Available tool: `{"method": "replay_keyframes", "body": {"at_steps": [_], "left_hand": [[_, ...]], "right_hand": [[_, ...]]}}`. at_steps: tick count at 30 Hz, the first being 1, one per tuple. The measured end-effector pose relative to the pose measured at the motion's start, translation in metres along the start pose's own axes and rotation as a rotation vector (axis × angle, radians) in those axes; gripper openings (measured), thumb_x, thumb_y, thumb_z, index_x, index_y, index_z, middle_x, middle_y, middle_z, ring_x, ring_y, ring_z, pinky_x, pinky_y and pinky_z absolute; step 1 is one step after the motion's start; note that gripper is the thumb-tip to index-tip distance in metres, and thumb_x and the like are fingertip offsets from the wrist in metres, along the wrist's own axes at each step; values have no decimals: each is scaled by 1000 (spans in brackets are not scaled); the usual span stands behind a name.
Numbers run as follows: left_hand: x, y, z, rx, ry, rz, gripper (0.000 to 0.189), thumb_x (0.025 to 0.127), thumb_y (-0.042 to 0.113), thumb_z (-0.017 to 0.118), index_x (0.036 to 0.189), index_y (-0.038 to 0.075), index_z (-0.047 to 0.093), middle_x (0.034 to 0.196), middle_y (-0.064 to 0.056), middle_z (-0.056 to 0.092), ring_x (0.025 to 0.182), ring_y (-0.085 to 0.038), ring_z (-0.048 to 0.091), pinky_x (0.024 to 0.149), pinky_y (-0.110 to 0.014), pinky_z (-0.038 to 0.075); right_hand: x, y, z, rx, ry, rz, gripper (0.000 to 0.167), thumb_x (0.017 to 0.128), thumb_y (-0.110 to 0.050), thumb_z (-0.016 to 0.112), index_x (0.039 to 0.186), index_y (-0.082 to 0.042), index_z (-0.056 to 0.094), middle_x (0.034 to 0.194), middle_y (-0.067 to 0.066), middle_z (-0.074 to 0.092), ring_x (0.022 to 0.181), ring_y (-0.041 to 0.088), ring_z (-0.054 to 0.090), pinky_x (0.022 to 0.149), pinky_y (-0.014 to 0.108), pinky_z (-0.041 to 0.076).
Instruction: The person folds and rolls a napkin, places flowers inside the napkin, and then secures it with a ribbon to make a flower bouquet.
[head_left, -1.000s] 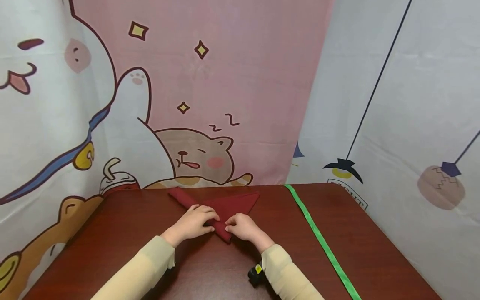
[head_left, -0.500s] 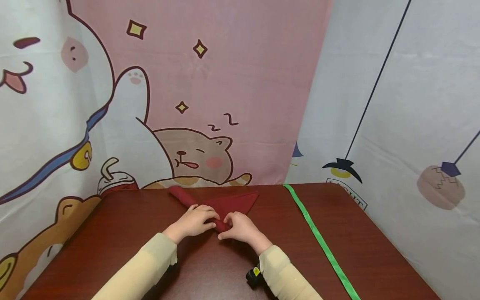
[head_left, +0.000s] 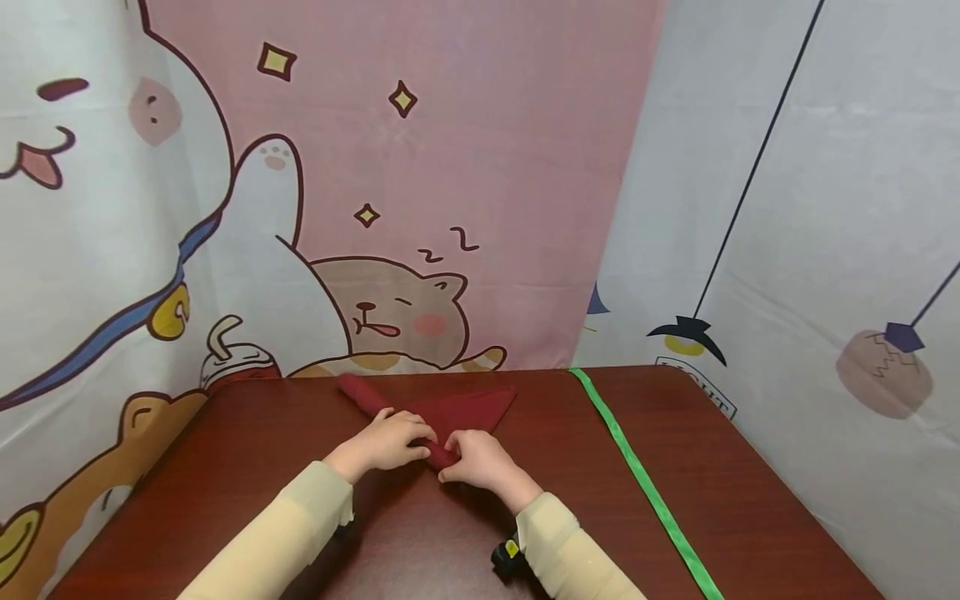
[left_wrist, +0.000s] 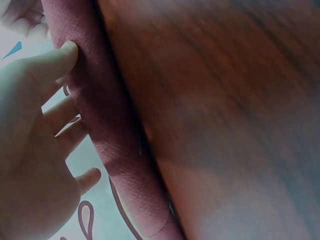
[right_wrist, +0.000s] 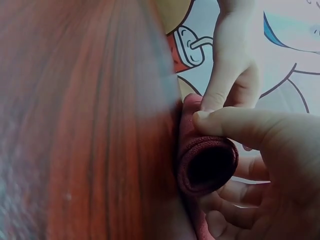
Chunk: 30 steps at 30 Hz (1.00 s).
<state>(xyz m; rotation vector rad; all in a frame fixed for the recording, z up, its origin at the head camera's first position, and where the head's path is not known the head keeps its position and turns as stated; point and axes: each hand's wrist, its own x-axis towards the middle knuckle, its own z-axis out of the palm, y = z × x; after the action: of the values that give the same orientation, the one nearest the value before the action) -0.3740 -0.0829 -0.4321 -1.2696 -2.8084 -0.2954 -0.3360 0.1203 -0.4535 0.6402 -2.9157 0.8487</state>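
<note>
A dark red cloth [head_left: 468, 410] lies on the table, partly rolled into a tube, with a flat triangular part spreading behind it. My left hand [head_left: 384, 442] holds the middle of the roll, its thumb on the near side. In the left wrist view the long tube of cloth [left_wrist: 107, 117] runs past that thumb [left_wrist: 67, 52]. At the near end, my right hand [head_left: 483, 461] grips the roll between thumb and fingers. The right wrist view shows the hollow, layered end of the cloth [right_wrist: 184, 172] under the right thumb [right_wrist: 225, 124].
A green ribbon-like strip [head_left: 637, 475] runs front to back along the right side of the brown table [head_left: 217, 492]. A black device with a yellow mark [head_left: 507, 557] sits at the right wrist. Cartoon-printed hangings [head_left: 525, 167] stand behind the table.
My right hand has widened its hold and its thumb has come round the near end of the roll, which pointed further out before. The left hand has barely moved.
</note>
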Motion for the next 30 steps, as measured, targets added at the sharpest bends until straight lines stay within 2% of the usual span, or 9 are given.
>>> {"method": "replay_keyframes", "body": {"at_steps": [3,6,11,15,21,26,30], "left_hand": [[0,1,-1,9,-4,2,19,92,27,66,109,21,70,109,3,65,111,-21,54,97,-65,29],[0,2,-1,10,21,17,20,91,25,67,111,20,69,110,3,65,112,-21,55,98,-65,29],[-1,5,-1,2,74,39,25,89,22,69,114,18,65,110,3,63,111,-19,55,100,-63,28],[-3,7,-1,25,107,73,27,87,21,72,112,20,63,109,4,62,110,-17,55,101,-61,29],[-2,8,3,54,138,117,29,84,21,75,110,22,64,111,4,62,110,-17,55,101,-60,30],[0,7,7,73,134,117,32,82,22,76,113,22,66,113,5,62,112,-17,54,100,-59,30],[2,8,8,79,126,118,35,81,23,77,115,21,67,116,4,62,115,-18,54,100,-58,31]], "right_hand": [[-1,0,-1,21,0,-9,31,73,-26,82,95,-7,70,87,0,68,76,12,60,72,31,51],[-1,3,-2,40,11,-29,26,76,-23,80,93,-6,71,87,1,69,76,12,61,71,30,51],[0,9,-3,95,-6,-50,10,81,-17,75,80,-8,71,66,-6,62,56,7,53,55,25,46],[1,10,-4,104,-18,-57,12,84,-15,70,73,-10,70,55,-10,53,48,5,46,50,23,40],[0,12,-10,36,6,-92,14,84,-12,65,74,-8,74,62,-5,52,63,9,43,59,25,38],[0,14,-12,17,-9,-63,19,85,-8,57,77,-5,73,71,0,52,68,11,44,63,27,39],[-1,17,-11,28,-23,-44,20,87,-7,55,84,-5,75,76,1,57,71,12,47,67,28,41]]}}
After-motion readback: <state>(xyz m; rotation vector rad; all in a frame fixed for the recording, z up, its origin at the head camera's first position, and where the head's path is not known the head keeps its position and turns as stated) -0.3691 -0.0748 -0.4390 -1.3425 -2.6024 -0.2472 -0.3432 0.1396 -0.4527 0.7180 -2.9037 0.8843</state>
